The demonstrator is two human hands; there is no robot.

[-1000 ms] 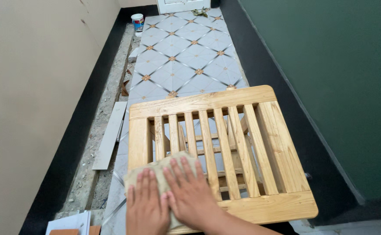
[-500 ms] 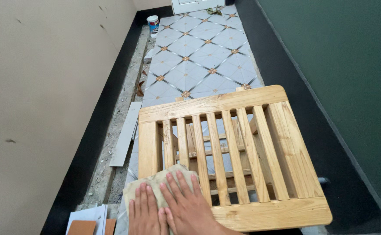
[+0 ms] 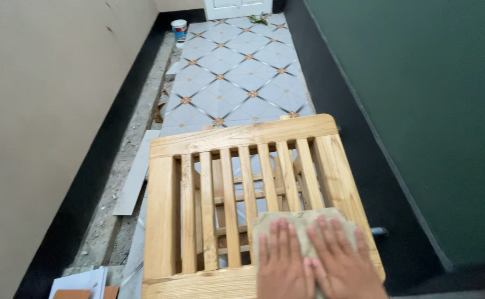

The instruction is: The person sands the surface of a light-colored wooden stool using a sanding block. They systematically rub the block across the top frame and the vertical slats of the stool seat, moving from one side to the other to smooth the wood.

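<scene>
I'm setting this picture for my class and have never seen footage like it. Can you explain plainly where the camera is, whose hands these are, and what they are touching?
The camera sits on a person's head and looks down, so the two hands at the bottom edge are that person's own. No machine is involved. The left hand and right hand lie flat, side by side, pressing a beige cloth onto a wooden slatted top, near its right front corner. Neither hand grips anything; the fingers are spread. Through the slats you see more wooden parts below. Beyond lies a patterned tile floor, with a small cup at the far end. A loose grey strip lies on rubble along the beige wall on the left; a green wall is on the right.
</scene>
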